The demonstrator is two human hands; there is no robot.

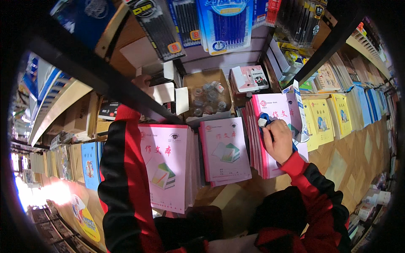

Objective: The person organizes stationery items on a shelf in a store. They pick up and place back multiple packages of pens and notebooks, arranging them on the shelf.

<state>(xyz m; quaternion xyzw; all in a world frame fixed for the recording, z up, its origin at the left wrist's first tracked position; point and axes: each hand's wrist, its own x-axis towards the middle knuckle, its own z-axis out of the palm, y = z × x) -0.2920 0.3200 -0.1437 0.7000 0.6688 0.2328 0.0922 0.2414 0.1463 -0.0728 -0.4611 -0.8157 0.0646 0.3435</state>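
Observation:
My right hand [278,139] holds a small white piece with a dark blue band [265,118] over the right stack of pink exercise books [269,102]. Beside it on that stack stands an opened white-and-blue cardboard box [300,117]. My left hand [142,83] reaches to open small cardboard boxes [163,91] behind the black bar; its fingers are in shadow. Between the hands, an open brown carton [205,76] contains several round clear items, perhaps tape rolls [209,95]. Pink exercise books also lie in a middle stack [226,151] and a left stack [164,177].
Black slanting bars [104,72] cross the view at both sides. Packs of pen refills [226,28] hang above the shelf. A pink-and-white box [250,79] stands behind the right stack. Yellow exercise books [321,120] are at the right, blue ones [90,161] at the left.

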